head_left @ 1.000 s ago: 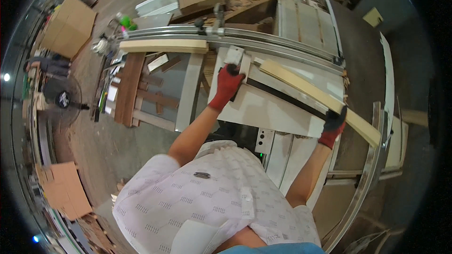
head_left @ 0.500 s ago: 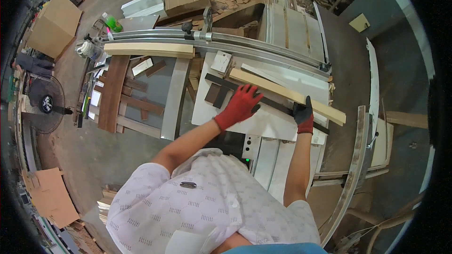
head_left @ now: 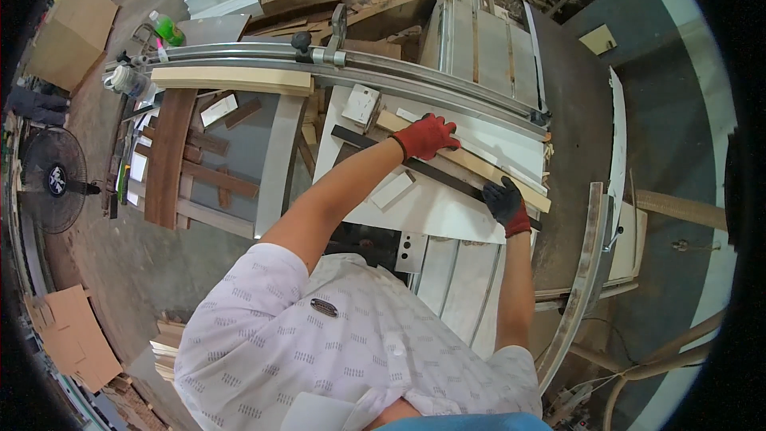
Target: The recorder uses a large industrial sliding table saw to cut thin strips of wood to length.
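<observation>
My left hand [head_left: 427, 137], in a red glove, is closed over the far edge of a pale wooden strip [head_left: 471, 163] near its left part. My right hand [head_left: 504, 203], in a red glove with dark fingers, bends over the same strip near its right end. The strip lies slantwise along a long black bar [head_left: 447, 179], which passes under my right hand. Both rest on a white board [head_left: 431, 209]. Nearer me on the board is a short white block [head_left: 392, 190]. The undersides of my fingers are hidden.
A metal rail [head_left: 239, 57] crosses beyond the board, with a white box-shaped block [head_left: 361, 104] on this side. Pale strips [head_left: 231, 78] lie stacked at left, above brown boards [head_left: 169, 160]. A fan [head_left: 54, 179] stands far left; a curved metal bar [head_left: 578, 287] is at right.
My left hand has moved forward onto the pale strip. My right fingers have bent over it. The strip's right end has shifted left. A white block shows where dark pieces lay near the bar.
</observation>
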Demonstrator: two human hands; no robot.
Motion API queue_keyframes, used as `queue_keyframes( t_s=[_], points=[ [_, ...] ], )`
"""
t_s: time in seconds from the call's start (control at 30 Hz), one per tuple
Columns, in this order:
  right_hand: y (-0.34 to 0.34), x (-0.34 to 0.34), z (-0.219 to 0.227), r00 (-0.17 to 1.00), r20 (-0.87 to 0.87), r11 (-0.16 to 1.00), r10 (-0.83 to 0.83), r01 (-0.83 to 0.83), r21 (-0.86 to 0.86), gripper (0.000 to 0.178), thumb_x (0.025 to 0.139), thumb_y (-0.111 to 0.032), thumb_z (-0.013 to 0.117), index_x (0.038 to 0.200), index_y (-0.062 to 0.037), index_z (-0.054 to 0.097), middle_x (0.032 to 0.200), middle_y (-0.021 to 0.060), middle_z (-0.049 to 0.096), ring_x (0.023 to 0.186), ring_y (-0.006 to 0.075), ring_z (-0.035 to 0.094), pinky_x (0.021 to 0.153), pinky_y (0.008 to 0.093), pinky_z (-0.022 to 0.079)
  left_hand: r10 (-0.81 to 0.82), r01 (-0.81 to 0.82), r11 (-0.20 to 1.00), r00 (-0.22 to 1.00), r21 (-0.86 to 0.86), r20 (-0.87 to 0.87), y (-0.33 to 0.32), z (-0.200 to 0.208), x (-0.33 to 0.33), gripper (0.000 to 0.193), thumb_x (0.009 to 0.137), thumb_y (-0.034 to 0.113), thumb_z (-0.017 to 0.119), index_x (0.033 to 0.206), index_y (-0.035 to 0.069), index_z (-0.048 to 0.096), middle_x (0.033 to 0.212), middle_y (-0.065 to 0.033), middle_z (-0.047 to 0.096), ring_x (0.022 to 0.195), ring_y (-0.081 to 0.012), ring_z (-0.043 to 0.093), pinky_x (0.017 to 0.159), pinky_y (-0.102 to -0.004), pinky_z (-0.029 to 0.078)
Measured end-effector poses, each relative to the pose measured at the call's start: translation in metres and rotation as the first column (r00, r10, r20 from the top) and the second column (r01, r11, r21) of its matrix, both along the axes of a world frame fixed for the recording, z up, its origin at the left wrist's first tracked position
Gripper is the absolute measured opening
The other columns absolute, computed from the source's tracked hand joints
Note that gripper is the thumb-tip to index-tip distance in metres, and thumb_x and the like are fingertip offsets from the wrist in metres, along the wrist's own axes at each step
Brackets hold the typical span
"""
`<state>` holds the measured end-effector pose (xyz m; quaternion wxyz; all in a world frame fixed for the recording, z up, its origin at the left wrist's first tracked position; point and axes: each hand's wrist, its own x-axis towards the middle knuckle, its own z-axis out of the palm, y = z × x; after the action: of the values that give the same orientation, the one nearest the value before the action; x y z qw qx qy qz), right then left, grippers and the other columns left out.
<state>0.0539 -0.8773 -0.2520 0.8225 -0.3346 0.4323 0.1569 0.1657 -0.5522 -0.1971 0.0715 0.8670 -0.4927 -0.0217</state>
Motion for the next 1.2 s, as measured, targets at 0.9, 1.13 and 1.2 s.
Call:
queue_keyframes(
  t_s=[0.9,1.13,1.2],
  points=[
    [-0.128,-0.030,-0.002,0.962,-0.113,0.148,0.248,-0.153,-0.977,0.053,0.091,-0.038,0.059,0.120,0.0056,0.062,0.116,0.0165,0.065,0.102,0.0271,0.059,0.091,0.0396,0.044,0.012,-0.044,0.983,0.984,-0.178,-0.180,0.003,-0.018,0.007,0.063,0.072,0.026,0.074,0.132,0.023,0.055,0.133,-0.0184,0.051,0.119,-0.0364,0.051,0.100,-0.0476,0.039],
    [-0.187,-0.045,-0.024,0.953,-0.251,-0.001,0.169,-0.255,-0.967,0.061,0.090,-0.041,0.062,0.128,0.0057,0.054,0.128,0.0190,0.059,0.111,0.0297,0.055,0.095,0.0385,0.042,-0.053,0.037,0.982,0.995,-0.187,-0.079,-0.049,-0.002,-0.008,0.065,0.072,0.036,0.077,0.133,0.027,0.055,0.128,-0.0170,0.051,0.112,-0.0334,0.053,0.092,-0.0450,0.043],
    [-0.186,-0.039,-0.031,0.921,-0.354,0.035,0.163,-0.364,-0.931,0.070,0.087,-0.050,0.062,0.126,0.0080,0.056,0.124,0.0232,0.061,0.110,0.0309,0.059,0.091,0.0396,0.044,-0.067,0.054,0.984,0.995,-0.173,-0.068,-0.044,-0.012,-0.005,0.062,0.074,0.035,0.075,0.133,0.027,0.055,0.127,-0.0173,0.051,0.111,-0.0324,0.053,0.090,-0.0437,0.044]
  ],
)
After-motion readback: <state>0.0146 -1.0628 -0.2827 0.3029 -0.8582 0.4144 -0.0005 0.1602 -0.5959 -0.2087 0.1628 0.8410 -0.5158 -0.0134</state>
